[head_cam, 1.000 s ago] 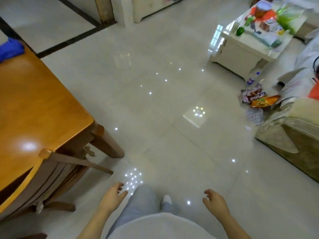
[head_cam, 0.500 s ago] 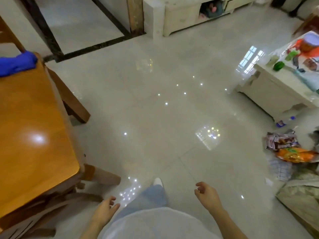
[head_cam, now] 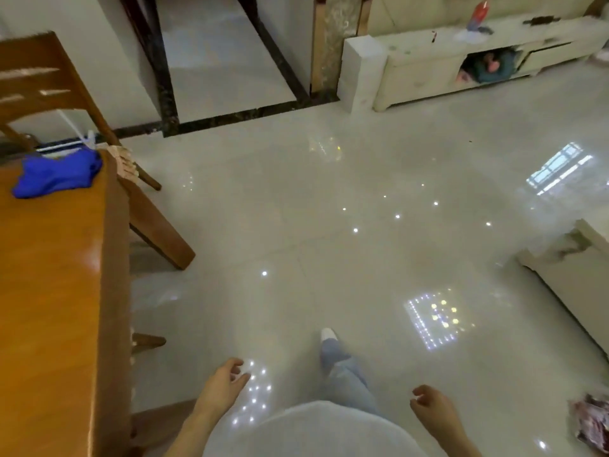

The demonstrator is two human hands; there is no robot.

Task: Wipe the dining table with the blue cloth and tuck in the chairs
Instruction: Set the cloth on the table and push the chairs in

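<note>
The blue cloth (head_cam: 57, 174) lies crumpled on the far corner of the table (head_cam: 49, 291), its right end reaching the table's long right edge and its far side close to the end edge. No hand touches it. A chair (head_cam: 39, 80) stands just beyond that end, its slatted back rising above the cloth. The table's right edge runs straight from the cloth corner down to the bottom of the view; a thick table leg (head_cam: 161, 235) slants out from under the far corner onto the floor (head_cam: 329, 225), and lower down a short wooden stub (head_cam: 148, 341) pokes out from beneath the edge, though it cannot be told what it belongs to. The left hand (head_cam: 224, 387) hangs near the table's edge but apart from it, fingers loosely curled and holding nothing. The right hand (head_cam: 431, 410) hangs well out to the other side, fingers also loosely bent and empty. Between them a leg in pale jeans (head_cam: 346, 380) steps forward, the foot (head_cam: 328, 334) on the tiles. A broad stretch of glossy floor opens to the right of the table, up to a dark border strip (head_cam: 230, 118) and a low cream cabinet (head_cam: 428, 70) along the far wall. A white low table (head_cam: 576, 272) bounds the room on the right, and a snack packet (head_cam: 593, 423) lies on the floor by the lower right edge.
</note>
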